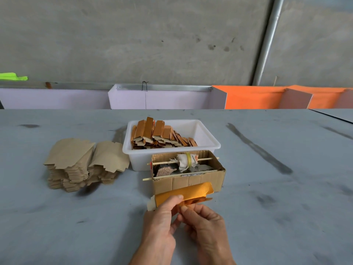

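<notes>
Grey bench (76,217) below me — my left hand (162,219) grips the gold carton (191,192), its long axis running left-to-right, while my right hand (206,224) pinches its near edge.

Straight ahead we find the way barred: the cardboard box (191,181) stands just beyond the gold carton (183,192) in our left hand (162,217) and right hand (206,222), with the white tub (209,133), heaped with folded cartons (158,134), close behind it. Two skewers (149,178) jut from the box's left end into the gap toward the stack of brown paper blanks (80,161), narrowing that lane. Right of box and tub, the worktop (277,207) lies open for a wide sweep; bare surface also flanks both wrists. Upright boards (166,100) wall off the far edge.
</notes>
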Motion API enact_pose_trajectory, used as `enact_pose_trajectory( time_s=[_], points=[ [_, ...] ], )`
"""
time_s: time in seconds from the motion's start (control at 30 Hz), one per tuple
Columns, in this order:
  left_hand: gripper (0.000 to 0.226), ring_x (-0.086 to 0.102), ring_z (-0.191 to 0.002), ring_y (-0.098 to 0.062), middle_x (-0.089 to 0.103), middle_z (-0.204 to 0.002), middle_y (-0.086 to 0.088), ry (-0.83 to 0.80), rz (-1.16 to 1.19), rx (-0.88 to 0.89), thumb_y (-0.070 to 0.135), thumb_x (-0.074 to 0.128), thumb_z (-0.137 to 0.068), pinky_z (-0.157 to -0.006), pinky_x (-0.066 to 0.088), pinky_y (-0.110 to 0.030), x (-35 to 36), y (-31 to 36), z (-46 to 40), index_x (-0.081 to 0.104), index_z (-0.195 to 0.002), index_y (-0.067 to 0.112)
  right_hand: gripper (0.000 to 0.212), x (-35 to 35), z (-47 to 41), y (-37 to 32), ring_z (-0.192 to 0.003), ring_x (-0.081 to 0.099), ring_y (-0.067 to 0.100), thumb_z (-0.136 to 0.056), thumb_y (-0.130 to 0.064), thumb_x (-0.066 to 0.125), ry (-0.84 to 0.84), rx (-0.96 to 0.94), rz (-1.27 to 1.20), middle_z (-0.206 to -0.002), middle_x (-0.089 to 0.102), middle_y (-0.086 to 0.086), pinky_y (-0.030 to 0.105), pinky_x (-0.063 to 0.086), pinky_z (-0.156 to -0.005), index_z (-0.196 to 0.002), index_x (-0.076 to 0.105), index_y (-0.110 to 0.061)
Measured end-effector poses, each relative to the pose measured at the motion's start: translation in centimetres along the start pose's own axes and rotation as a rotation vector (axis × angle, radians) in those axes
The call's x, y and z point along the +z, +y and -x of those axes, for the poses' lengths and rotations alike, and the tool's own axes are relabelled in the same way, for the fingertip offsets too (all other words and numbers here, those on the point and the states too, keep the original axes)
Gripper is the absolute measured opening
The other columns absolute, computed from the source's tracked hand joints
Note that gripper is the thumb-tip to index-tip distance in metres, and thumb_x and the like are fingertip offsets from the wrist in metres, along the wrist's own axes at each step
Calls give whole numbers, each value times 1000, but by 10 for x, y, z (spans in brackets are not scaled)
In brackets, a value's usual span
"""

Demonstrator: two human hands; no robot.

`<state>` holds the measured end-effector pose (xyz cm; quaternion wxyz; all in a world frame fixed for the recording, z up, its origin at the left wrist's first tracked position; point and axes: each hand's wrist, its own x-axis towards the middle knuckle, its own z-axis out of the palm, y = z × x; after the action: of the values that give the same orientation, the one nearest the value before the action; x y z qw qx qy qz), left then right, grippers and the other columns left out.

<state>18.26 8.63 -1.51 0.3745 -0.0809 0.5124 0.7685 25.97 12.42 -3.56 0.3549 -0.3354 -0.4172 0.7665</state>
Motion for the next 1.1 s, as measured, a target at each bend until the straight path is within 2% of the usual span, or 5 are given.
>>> enact_pose_trajectory(
  time_s=[0.3,0.53,0.73,0.87,1.1],
  points=[
    [11,51,-56,-17,60,-70,-11,-23,-104,-136,1,69,-72,-47,40,-20,2,10,0,59,-72,6,15,1,3,2,-47,60,16,-70,5,73,34,-78,45,-62,67,22,19,46,-42,-58,72,-3],
    [12,39,-27,-11,58,-59,-9,-56,-157,-216,9,67,-77,-46,37,-21,0,11,3,57,-72,5,11,2,9,1,-48,59,21,-72,8,70,32,-22,-10,-66,66,28,22,49,-43,-62,69,2],
    [15,38,-31,-13,56,-62,-9,-52,-185,-233,14,67,-77,-43,32,-17,-1,12,3,56,-73,6,5,4,11,-2,-45,61,22,-74,6,69,18,29,23,-65,66,27,24,50,-40,-73,64,7],
    [16,41,-30,-15,54,-54,-8,-44,-157,-217,9,66,-77,-39,35,-16,-3,12,1,54,-67,5,33,1,9,-7,-48,65,22,-73,8,71,32,90,-11,-67,68,23,26,53,-40,-99,52,2],
    [16,52,-45,-15,60,-59,-8,-23,-131,-145,1,71,-72,-46,40,-21,-4,6,-1,57,-72,7,10,-3,5,-15,-56,69,21,-86,12,51,-60,180,-114,-72,70,22,25,55,-46,-92,58,8]
  ],
)
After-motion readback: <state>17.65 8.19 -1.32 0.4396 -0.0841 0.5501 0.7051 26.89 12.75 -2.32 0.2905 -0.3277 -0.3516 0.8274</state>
